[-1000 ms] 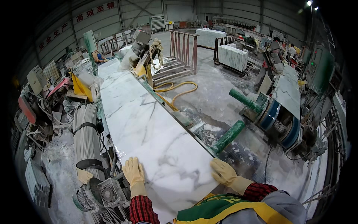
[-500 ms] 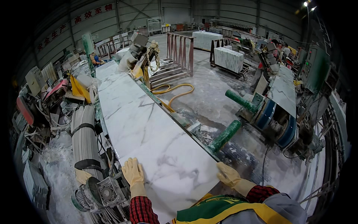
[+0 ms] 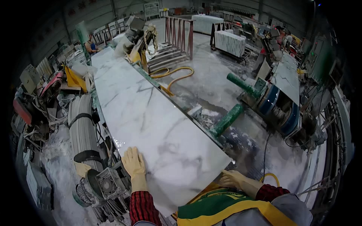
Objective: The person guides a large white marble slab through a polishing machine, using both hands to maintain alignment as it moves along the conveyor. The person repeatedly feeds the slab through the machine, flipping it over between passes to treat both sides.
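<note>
A long white marble slab (image 3: 151, 109) with grey veins stretches away from me on a machine bed. My left hand (image 3: 134, 165), in a cream glove, lies flat near the slab's left edge with its fingers stretched out. At the near right corner, my right hand (image 3: 234, 179), gloved alike, is against the end edge. Its fingers reach toward the slab and look extended, though their tips are partly hidden at the edge. A green apron with yellow trim (image 3: 226, 207) covers my front, close to the slab's near end.
Left of the slab stand a ribbed grey duct (image 3: 81, 128) and a motor (image 3: 107, 185). Green rollers (image 3: 227, 120) jut out on the right. A yellow hose (image 3: 181, 71) lies on the floor before a rack (image 3: 179, 35). Another person (image 3: 90, 46) is at the far left.
The slab's near right corner has shifted right and away from me. My right hand has slid from the corner's side round to the end edge. My view has tilted down slightly.
</note>
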Available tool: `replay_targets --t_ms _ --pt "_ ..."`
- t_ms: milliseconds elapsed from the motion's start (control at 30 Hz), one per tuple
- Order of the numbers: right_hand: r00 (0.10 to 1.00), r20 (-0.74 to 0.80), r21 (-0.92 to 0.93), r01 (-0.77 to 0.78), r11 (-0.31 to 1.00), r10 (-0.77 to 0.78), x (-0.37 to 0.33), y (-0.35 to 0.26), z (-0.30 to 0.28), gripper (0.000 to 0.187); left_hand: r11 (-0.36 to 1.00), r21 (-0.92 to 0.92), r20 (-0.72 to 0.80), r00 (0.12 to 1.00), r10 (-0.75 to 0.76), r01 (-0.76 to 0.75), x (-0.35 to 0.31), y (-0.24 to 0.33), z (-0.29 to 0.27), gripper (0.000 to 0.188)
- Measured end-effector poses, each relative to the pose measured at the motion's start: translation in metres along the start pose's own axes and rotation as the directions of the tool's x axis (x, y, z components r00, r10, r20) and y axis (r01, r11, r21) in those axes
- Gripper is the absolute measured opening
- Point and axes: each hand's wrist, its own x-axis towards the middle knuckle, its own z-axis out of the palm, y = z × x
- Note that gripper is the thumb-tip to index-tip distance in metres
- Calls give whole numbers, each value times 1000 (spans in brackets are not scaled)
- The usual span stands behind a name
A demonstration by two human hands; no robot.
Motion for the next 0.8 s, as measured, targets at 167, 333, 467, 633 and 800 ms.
replay_targets --t_ms 167,333,467,633,800 --pt "971 -226 -395 -161 904 73 43 21 57 70 1000 11 40 999 0 0 -5 4 -9 48" --pt "990 -54 -906 5 423 -127 54 29 53 71 998 43 68 997 -41 38 -11 -17 1 56" --pt "984 -177 -871 -141 470 -34 64 45 41 69 993 100 36 998 56 -59 52 -2 -36 59" --pt "938 -304 -474 -302 827 169 55 31 86 54 853 -379 630 775 -46 358 136 -42 -44 63" --pt "918 -34 437 -342 832 395 122 104 25 46 906 -225 680 724 -118 358 152 -20 -43 85"
